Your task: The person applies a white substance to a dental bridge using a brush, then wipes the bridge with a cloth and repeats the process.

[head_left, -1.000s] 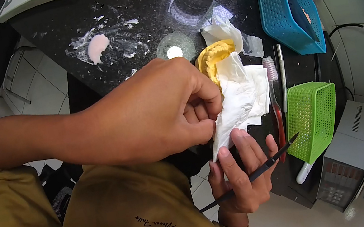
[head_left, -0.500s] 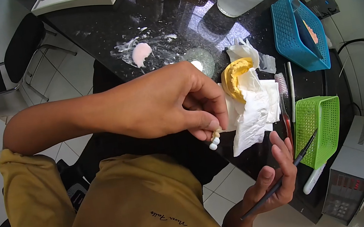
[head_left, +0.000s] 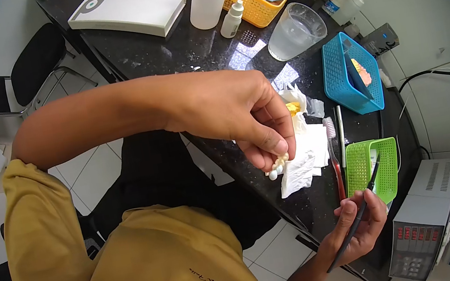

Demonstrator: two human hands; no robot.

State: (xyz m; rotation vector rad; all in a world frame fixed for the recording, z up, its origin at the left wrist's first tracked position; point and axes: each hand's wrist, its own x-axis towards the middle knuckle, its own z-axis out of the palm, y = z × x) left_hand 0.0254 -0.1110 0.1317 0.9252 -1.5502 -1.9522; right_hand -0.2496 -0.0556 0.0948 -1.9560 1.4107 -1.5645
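Observation:
My left hand (head_left: 232, 109) reaches across the middle with thumb and fingers pinched on a small row of false teeth (head_left: 278, 168), cream with white ends. White crumpled tissue (head_left: 304, 169) lies on the counter just beyond it. Part of a yellow dental cast (head_left: 294, 107) shows past my fingers; the rest is hidden. At lower right, my right hand (head_left: 361, 228) is closed around a thin dark brush (head_left: 348, 235). The brush's tip points up in front of the green basket (head_left: 389, 178).
A red-handled toothbrush (head_left: 339, 178) lies beside the tissue. Farther back stand a blue basket (head_left: 341, 85), a glass of cloudy liquid (head_left: 294, 39), a yellow basket (head_left: 260, 12) and a white bottle (head_left: 208, 5). A grey machine (head_left: 416, 236) with red digits sits at right.
The view has shifted, showing more of the counter's far side. My right fingers, more spread before, have curled around the brush. My left hand now covers the pink piece and glass dish seen earlier.

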